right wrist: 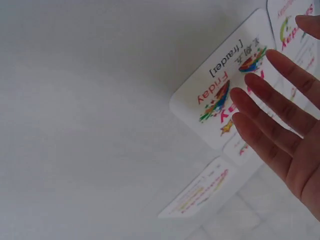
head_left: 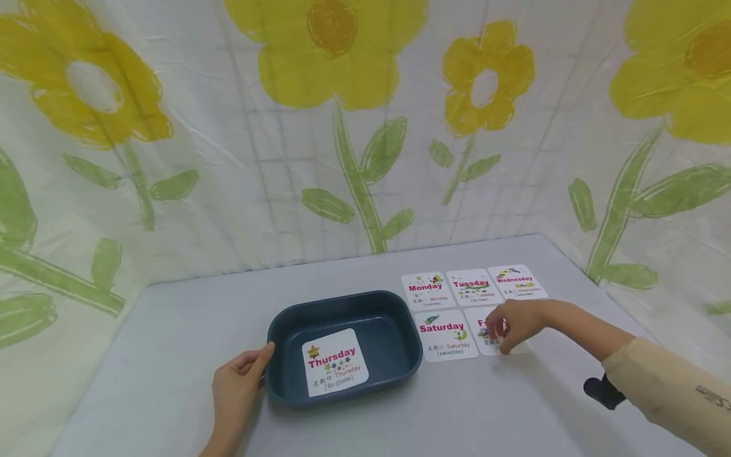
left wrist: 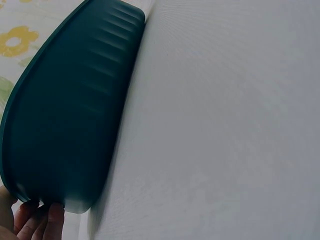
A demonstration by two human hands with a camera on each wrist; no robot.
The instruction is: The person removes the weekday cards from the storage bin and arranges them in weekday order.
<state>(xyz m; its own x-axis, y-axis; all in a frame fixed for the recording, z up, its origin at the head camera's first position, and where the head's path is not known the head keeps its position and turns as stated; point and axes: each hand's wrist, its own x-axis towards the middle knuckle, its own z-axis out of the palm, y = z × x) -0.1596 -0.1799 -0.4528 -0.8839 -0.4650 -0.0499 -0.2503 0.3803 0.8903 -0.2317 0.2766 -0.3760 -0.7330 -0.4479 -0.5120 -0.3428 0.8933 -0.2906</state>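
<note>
One L hand [head_left: 238, 384] grips tray [head_left: 377, 330] at L end, Thurs card [head_left: 335, 365] inside; Mon card [head_left: 427, 292], Sat card [head_left: 445, 334] & Tues card [head_left: 474, 289] on table [head_left: 457, 412]; R hand [head_left: 516, 322], fingers loosely parted, nothing held, over Fri card [right wrist: 217, 82], contact unclear; Wed card [head_left: 518, 282] behind.

Your head camera faces forward and down across the table [head_left: 171, 349]. Your left-wrist camera closely views the tray [left wrist: 65, 110] side-on; your right-wrist camera, apparently tilted, shares the Friday card [right wrist: 207, 92] with the head view.

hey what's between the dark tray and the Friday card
The head view shows the Saturday card lying between the dark tray and the Friday card.
</note>
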